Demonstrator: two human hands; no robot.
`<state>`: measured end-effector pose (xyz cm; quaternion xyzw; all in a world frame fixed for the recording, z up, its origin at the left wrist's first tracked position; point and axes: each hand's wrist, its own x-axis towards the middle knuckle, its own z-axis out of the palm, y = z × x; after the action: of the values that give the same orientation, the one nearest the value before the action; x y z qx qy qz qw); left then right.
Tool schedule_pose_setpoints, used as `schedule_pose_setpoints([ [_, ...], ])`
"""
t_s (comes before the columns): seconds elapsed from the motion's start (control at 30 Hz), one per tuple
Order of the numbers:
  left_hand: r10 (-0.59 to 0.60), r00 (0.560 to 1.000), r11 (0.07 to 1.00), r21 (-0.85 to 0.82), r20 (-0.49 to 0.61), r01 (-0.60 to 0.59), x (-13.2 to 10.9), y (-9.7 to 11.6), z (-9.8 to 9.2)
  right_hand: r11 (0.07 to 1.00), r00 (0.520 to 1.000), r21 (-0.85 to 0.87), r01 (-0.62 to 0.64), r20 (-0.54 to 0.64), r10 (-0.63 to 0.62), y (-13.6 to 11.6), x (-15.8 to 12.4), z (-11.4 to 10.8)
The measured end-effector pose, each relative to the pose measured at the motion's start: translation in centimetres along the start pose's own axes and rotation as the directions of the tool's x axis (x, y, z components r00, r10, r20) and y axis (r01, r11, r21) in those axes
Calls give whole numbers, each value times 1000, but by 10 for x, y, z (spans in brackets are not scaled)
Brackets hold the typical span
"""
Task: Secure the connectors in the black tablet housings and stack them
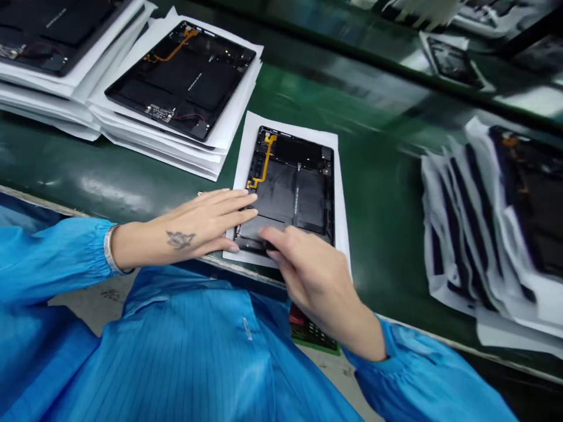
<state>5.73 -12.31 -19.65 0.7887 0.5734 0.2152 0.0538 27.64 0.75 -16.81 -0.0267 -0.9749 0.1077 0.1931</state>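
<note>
An opened black tablet [299,187] with an orange flex cable lies on a white sheet [246,152] on the green belt [378,193]. My left hand [197,225] lies flat, fingers stretched out, with the fingertips on the tablet's near left edge. My right hand [308,269] reaches over the tablet's near edge, its fingers curled down and pressed on the lower part. Both arms wear blue sleeves. I cannot make out anything held in either hand.
Two stacks of white sheets, each topped by an opened tablet [185,76], sit at the back left. A blurred pile of tablets and sheets [497,223] lies on the right. Another tablet [453,61] sits on the far line. The belt's near edge runs under my wrists.
</note>
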Motion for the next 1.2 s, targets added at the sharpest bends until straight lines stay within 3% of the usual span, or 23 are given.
schedule_pose_setpoints([
  [0.13, -27, 1000, 998, -50, 4, 27, 0, 1, 10, 995, 999, 88, -44, 20, 42, -5, -4, 6],
  [0.33, -13, 999, 999, -31, -39, 12, -1, 7, 9, 1000, 999, 17, -25, -46, 25, -5, -5, 14],
  [0.6, 3, 1000, 1000, 30, 5, -3, -3, 7, 11, 999, 997, -11, 46, -53, -47, -3, -4, 20],
  [0.73, 13, 999, 996, 92, -34, -10, -6, 7, 13, 997, 996, -26, 73, -40, -74, -4, -1, 19],
  [1.0, -16, 1000, 993, 114, -19, 19, 2, 15, 5, 944, 971, -239, 229, 122, -205, -11, 10, 3],
  [1.2, -47, 998, 997, 63, -36, 49, -1, 8, 12, 893, 937, -309, 327, 227, -265, -9, 23, -5],
])
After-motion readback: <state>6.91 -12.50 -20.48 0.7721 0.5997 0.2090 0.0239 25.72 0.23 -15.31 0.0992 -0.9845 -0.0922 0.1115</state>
